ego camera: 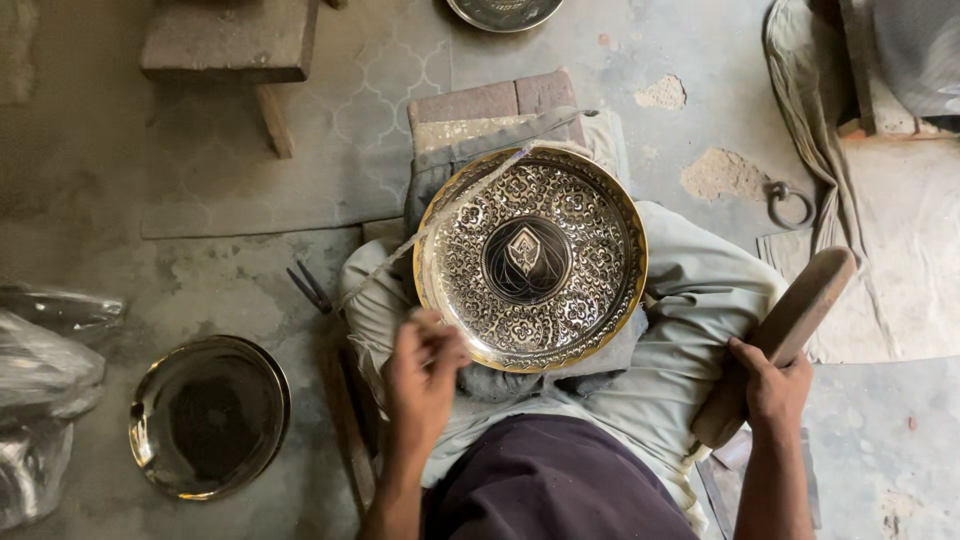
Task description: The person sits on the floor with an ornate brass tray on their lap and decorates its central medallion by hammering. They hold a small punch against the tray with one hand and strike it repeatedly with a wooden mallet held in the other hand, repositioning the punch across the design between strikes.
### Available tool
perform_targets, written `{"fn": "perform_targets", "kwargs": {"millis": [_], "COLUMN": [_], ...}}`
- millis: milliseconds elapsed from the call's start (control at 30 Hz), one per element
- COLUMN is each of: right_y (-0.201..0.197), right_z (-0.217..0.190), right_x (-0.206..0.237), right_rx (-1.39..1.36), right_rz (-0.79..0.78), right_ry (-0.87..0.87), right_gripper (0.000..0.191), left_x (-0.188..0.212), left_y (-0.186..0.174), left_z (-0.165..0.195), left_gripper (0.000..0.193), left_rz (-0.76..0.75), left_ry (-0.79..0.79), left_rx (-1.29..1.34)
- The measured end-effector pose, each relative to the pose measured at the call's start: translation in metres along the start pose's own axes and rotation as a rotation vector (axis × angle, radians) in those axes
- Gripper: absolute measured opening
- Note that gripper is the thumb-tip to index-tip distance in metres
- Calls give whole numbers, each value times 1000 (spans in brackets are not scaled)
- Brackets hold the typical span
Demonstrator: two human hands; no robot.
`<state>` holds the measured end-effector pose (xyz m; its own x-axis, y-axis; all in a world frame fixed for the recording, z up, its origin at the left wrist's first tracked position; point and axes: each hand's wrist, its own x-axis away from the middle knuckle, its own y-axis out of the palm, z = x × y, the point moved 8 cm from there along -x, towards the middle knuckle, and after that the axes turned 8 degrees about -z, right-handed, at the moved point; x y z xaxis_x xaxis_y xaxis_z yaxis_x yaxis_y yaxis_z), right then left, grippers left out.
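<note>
The engraved brass plate (530, 260) rests tilted on the person's lap, propped against a folded cloth and a brick-coloured block (495, 100) on its far side. Its face carries dense floral patterning around a dark centre medallion, and its rim is bare golden metal. The left hand (422, 365) sits at the plate's near-left rim, fingers curled narrowly around something thin (too small to tell what), touching or just shy of the edge. Off to the other side of the plate, the right hand (772, 385) is closed around the lower end of a wooden mallet (785, 335), whose head points up and away from the hand. Well to the left of the left hand, a plain shiny plate (208, 415) lies on the floor; a pair of dark pincers (310, 288) lies between them, nearer the hand.
</note>
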<state>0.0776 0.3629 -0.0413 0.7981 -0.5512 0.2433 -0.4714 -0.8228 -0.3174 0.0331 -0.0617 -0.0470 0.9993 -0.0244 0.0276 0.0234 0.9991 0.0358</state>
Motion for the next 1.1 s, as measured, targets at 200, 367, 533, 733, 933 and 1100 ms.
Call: {"fn": "perform_targets", "kwargs": {"millis": [200,367,533,733,933,1100], "right_y": [-2,-7,-2,65,149,142], "right_z": [11,22,-13,-146,-215,-215], "right_x": [-6,-17,-45,-56,-36,-50], "right_rx": [-38,64,311,349,1179,862], "right_rz": [-10,19,-98,-316,-294,-343], "right_ry": [70,182,132,-429,-1013,-876], "right_gripper": [27,32,54,57,37,47], "left_x": [-80,-135,-144,-142,-137,-140], "left_y": [70,98,101,103,106,105], "left_z": [5,2,-6,-5,-3,-12], "left_gripper": [25,28,28,26,13,23], "left_rz": [-149,-172,-207,-218,-212,-260], "left_ry": [117,197,206,277,337,198], "left_rx": [-203,-345,-330,-363,-462,-357]}}
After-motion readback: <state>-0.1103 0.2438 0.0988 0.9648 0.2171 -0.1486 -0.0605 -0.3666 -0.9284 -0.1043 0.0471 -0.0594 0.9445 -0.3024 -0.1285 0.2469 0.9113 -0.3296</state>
